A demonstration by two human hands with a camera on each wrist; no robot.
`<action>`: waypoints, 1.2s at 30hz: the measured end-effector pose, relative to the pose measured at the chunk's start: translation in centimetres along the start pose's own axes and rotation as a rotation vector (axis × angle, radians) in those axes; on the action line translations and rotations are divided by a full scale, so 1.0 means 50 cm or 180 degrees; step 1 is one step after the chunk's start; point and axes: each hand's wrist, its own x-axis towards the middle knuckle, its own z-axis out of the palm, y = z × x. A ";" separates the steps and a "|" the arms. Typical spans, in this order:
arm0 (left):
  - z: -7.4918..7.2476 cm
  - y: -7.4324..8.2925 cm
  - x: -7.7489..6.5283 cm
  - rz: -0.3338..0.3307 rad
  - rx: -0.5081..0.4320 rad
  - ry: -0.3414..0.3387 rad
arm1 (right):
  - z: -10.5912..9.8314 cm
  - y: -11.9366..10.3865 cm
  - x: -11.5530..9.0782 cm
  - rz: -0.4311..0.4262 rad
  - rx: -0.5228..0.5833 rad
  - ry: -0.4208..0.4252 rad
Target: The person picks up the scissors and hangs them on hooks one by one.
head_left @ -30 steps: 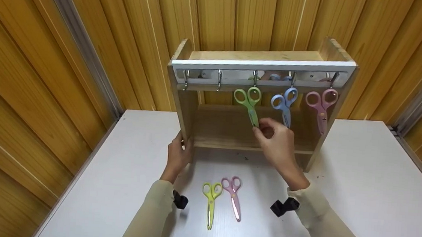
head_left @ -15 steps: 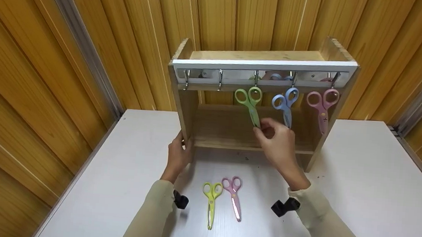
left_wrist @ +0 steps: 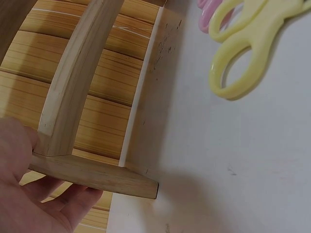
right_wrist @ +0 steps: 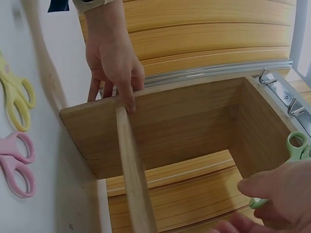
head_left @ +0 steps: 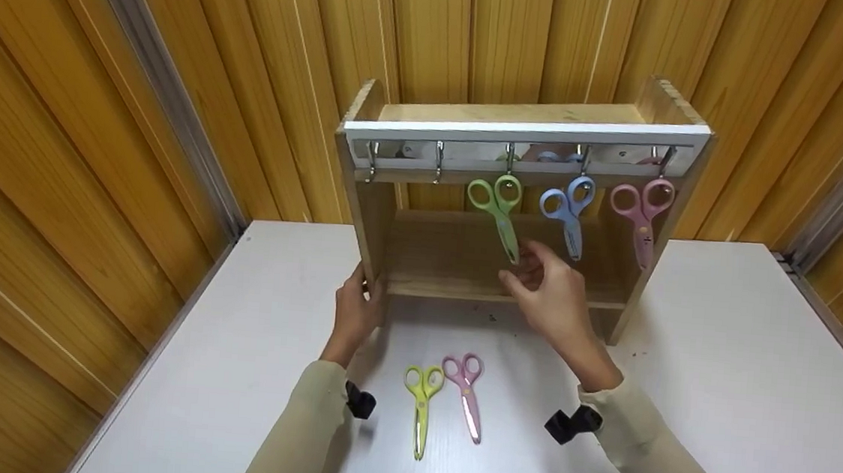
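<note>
Nearest, on the white table (head_left: 270, 345), lie yellow scissors (head_left: 421, 402), tips toward six o'clock. Pink scissors (head_left: 466, 392) lie just beside them at about two o'clock, their handle loops close together and their tips toward five.

From the yellow pair, the left hand (head_left: 355, 310) is at eleven o'clock. It grips the side board of a wooden shelf (head_left: 521, 113) low down, and the left wrist view shows the board's edge between its thumb and fingers.

The right hand (head_left: 558, 296) is raised in front of the shelf, thumb and fingers curved with a gap between them and pinching nothing. The lower tip of the green scissors (head_left: 501, 214) is just beside its fingers, at ten o'clock; whether they touch I cannot tell.

The green scissors hang by one loop from the middle of five metal hooks (head_left: 439, 161) along the shelf's front rail. Blue scissors (head_left: 567, 215) hang on the next hook, at twelve o'clock from the right hand, and darker pink scissors (head_left: 642, 227) on the last, between one and two. Behind the shelf stands a wood-patterned wall (head_left: 475, 30).
</note>
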 end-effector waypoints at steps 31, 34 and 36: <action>-0.001 -0.006 -0.001 0.0217 -0.0019 0.0035 | 0.105 0.052 -0.215 0.0042 -0.0852 -0.1419; -0.001 -0.006 -0.001 0.0269 0.0001 0.0040 | 0.112 0.053 -0.226 0.0073 -0.0875 -0.1547; -0.001 -0.007 -0.001 0.0257 -0.0011 0.0041 | 0.115 0.054 -0.232 0.0078 -0.0904 -0.1592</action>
